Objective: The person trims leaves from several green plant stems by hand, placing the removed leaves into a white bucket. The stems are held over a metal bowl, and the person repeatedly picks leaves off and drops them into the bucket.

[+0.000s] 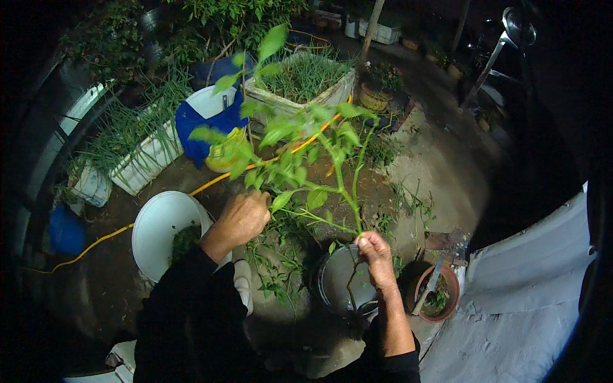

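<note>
A branched green plant cutting (342,189) with broad leaves stands upright in front of me, several of its leaves blurred. My right hand (376,256) pinches its main stem just below the fork. The thin brown lower stem (352,287) hangs under that hand, over a bucket of greyish liquid (337,277). My left hand (243,218) has its fingers curled beside a leaf at the left of the cutting; whether they grip anything is hidden. Below my left forearm a white bucket (153,234) holds loose green leaves (184,244).
Stripped stems and leaves (282,268) litter the ground near my shoe (243,285). A yellow hose (210,182) crosses the soil. Planters of green onions (148,155) stand beyond. At right, a clay pot (450,287) carries a blade-like tool (431,285) beside a pale wall (522,297).
</note>
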Demonstrator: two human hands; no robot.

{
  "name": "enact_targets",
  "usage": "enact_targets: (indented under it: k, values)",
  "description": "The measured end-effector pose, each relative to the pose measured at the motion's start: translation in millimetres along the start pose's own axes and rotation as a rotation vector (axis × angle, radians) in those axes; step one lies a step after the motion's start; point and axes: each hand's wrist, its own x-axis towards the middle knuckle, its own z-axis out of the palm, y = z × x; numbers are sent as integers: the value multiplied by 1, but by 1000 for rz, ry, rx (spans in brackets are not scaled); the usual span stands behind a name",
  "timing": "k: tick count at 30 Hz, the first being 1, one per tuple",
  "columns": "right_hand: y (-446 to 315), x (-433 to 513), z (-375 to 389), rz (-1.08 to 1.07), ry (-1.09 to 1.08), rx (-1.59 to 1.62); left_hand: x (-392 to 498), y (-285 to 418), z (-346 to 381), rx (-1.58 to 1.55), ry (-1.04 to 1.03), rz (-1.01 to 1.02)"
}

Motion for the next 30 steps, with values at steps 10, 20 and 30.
enact_targets:
  k: [10,20,30]
  values:
    - [6,-6,22,72,-86,-22,-61,-131,56,267,60,-443]
    - [5,-1,-9,9,46,178,-148,-168,76,435,-243,-755]
    - [8,-2,-11,-19,27,233,26,-21,-3,-479,259,-379]
